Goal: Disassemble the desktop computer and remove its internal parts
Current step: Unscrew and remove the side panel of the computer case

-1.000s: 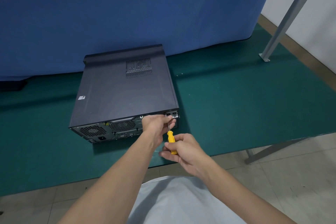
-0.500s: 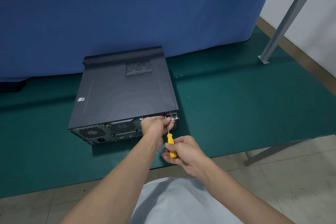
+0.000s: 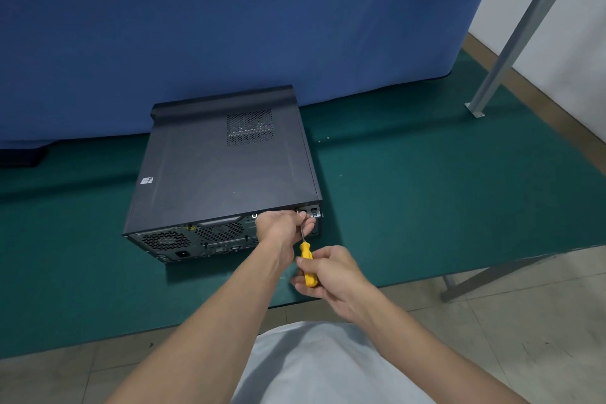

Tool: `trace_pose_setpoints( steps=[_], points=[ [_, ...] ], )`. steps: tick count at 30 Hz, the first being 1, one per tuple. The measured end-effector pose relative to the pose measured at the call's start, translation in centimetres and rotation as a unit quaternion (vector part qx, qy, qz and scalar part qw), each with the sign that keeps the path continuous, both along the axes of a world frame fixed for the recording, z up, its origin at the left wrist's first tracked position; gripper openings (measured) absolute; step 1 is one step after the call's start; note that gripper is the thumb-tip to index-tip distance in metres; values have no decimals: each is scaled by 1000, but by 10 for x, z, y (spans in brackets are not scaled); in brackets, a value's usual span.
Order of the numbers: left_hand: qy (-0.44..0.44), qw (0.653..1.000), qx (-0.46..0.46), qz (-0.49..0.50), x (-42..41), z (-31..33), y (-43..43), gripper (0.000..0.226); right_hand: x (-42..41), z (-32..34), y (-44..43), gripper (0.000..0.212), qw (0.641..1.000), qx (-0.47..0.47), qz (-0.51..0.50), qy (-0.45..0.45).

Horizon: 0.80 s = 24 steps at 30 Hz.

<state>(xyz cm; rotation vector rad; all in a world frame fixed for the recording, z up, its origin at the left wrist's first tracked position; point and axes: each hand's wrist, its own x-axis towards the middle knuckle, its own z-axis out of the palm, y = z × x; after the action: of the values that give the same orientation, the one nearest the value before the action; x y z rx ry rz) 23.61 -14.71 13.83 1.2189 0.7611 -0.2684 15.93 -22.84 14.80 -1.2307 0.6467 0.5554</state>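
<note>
Two hands work at the rear of the desktop computer; a pale garment (image 3: 311, 367) fills the near bottom edge above a tiled floor (image 3: 511, 325).

- Right hand (image 3: 333, 274): nearest, fingers curled round the yellow handle of the screwdriver (image 3: 309, 267).
- Screwdriver: the thin metal shaft angles up and away toward the top right corner of the case's rear panel.
- Left hand (image 3: 283, 229): just beyond, fingers bent and pinching the shaft close to its tip, knuckles against the rear panel.
- Desktop computer (image 3: 223, 170): lies flat on the green counter (image 3: 426, 193), cover on, rear ports and fan grilles facing the person, vent grid on the top toward the far side.
- Compared with half a second ago: hands, screwdriver and case sit in the same places; the grip on the handle and the pinch on the shaft are unchanged.
- Beyond the case: a blue partition (image 3: 229, 29) stands along the far edge of the counter, and a grey metal post (image 3: 521, 26) slants up at far right.
</note>
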Motion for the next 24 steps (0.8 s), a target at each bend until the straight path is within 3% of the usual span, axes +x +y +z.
trace_pose_setpoints(
  steps=[5, 8, 12, 14, 18, 24],
  points=[
    [3, 998, -55, -2, 1, 4, -2, 14, 1, 5, -9, 17, 987, 160, -18, 22],
    [8, 997, -71, 2, -1, 2, 0, 10, 2, 4, -7, 15, 996, 91, -18, -4],
    [14, 1000, -18, 18, -2, 0, -1, 3, 3, 3, -2, 14, 1000, -8, -30, 0],
    [12, 1000, -16, 18, -1, 0, -2, 4, 3, 4, -2, 7, 1000, -4, -25, -3],
    [11, 999, -30, 8, 1, -1, -1, 6, 5, 4, -5, 16, 999, 22, -32, 3],
    [8, 1000, -7, 12, 5, -8, 1, 8, 6, 2, -14, 9, 1000, -24, 6, -16]
  ],
)
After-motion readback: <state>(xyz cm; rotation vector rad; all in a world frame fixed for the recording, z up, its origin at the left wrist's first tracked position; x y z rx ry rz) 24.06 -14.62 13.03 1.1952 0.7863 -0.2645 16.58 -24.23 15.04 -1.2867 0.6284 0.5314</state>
